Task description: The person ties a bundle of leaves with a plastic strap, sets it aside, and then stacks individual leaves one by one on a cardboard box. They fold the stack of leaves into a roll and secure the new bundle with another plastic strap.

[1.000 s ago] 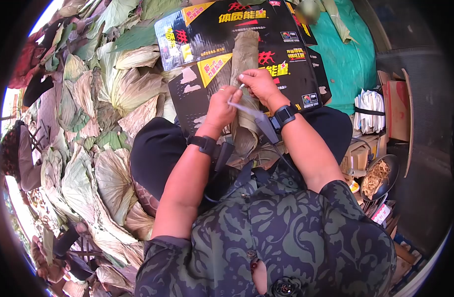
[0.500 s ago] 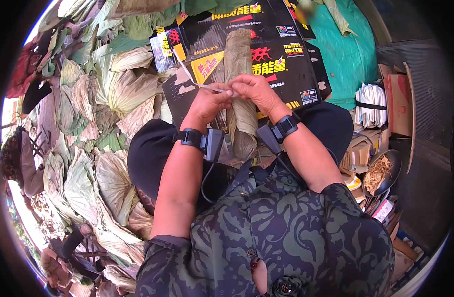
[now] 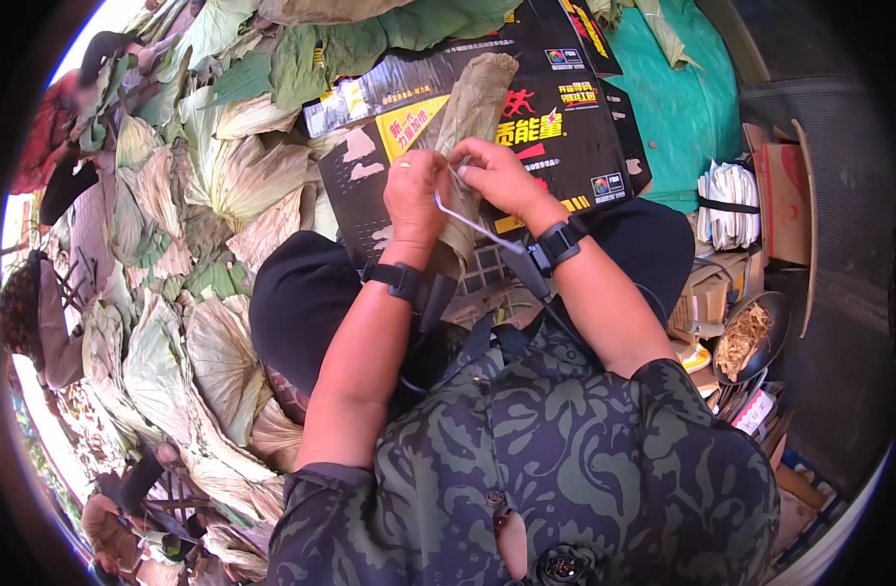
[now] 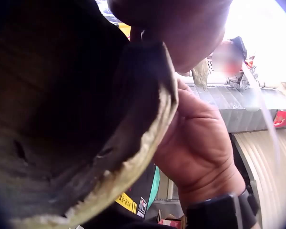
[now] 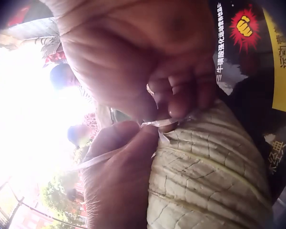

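A rolled bundle of dried, grey-green leaves (image 3: 484, 88) lies aslant before the person's lap, its open lower end dark inside in the left wrist view. Across the bundle, the left hand (image 3: 416, 200) and right hand (image 3: 503, 183) meet, fingertips close together. Both pinch a thin white plastic strip (image 3: 479, 226), whose loose part hangs toward the right wrist. In the right wrist view the strip (image 5: 157, 123) is drawn tight between the fingertips, right at the leaf surface (image 5: 205, 171). The left hand's fingers partly hide the bundle's middle.
Flattened black printed cardboard (image 3: 575, 146) lies under the bundle. Large dried leaves (image 3: 223, 361) spread over the left side, and more leaves (image 3: 370, 44) lie at the top. A green sheet (image 3: 677, 107), tied papers (image 3: 729, 213) and a pan of brown shreds (image 3: 746, 344) are at the right.
The bundle has tilted, its top moving right and its lower end left. The strip's loose part swung from the upper left to the lower right. Leaves at the top have come further over the cardboard.
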The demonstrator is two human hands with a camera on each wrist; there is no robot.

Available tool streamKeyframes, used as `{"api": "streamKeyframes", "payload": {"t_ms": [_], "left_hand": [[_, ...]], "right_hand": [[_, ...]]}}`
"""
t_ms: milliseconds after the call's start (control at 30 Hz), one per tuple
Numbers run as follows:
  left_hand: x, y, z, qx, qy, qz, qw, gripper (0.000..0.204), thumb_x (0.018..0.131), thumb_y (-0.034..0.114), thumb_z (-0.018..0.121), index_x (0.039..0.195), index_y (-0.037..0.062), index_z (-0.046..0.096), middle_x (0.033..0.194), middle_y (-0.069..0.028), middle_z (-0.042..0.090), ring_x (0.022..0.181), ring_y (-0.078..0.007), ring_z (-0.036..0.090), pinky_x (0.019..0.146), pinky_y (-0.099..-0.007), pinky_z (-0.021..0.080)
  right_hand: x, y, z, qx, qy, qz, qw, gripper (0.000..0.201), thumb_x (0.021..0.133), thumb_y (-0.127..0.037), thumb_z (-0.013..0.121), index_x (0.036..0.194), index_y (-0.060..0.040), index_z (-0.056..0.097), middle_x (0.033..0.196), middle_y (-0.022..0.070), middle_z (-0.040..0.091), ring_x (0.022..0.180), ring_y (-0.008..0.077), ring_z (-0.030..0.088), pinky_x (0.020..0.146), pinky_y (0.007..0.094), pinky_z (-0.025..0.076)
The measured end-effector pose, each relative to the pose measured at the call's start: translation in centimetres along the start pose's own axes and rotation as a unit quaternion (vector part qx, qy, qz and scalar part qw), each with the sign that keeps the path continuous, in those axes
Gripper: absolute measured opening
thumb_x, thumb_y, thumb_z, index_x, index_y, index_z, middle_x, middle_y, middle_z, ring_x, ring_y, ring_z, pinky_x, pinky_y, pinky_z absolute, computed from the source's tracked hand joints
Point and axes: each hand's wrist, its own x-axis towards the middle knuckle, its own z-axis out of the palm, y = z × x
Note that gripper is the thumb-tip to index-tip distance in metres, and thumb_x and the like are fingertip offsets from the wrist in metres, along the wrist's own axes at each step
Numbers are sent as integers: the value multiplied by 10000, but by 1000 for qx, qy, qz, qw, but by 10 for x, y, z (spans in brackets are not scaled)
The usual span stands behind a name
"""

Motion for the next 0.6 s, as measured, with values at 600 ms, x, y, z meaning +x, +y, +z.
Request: {"api": "streamKeyframes", "payload": {"t_ms": [600], "left_hand": [[-13, -17, -11, -146, -41, -206, 967, 172, 790, 168, 638, 780, -3, 615, 649, -60, 589, 589, -100, 523, 567, -253, 426]], "right_hand": [[-6, -21, 1, -402, 133, -109, 899, 131, 731, -131, 497, 789, -39, 570, 746, 119, 600, 650, 272, 588, 580, 378, 467]]}}
